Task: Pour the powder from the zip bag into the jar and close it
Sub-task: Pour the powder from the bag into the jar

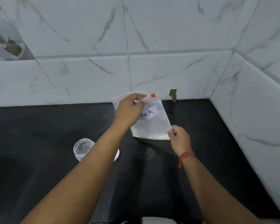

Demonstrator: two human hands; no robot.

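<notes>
So the person is holding the zip bag (149, 122) up off the black surface (39, 126), pretty much in the middle of the view and close to the marble-look tiled wall (152, 29) at the back. The left hand (129, 109) is gripping the top edge, fingers (138, 101) curled shut around the zip strip, and the mouth of the bag is looking like it's gaping open a bit on the left side. The little orange slider (153, 95) is sitting at the right end of the strip. The right hand (179, 138) is pinching the lower right corner of the bag between thumb and fingers, so both hands are closed on it. There's a red thread bracelet (185, 157) hanging on that right wrist.

The bag is showing a white label (148, 113) with "DER" readable in blue (the rest is hiding behind the left hand). Pale powder (153, 136) is settling along the bottom of the bag.

The clear jar (82, 148) is standing open on the surface down to the left, just beside the left forearm and well apart from the bag. Something white and round (117, 155) is peeking out from under that forearm, can't tell for sure if it's the lid.
</notes>
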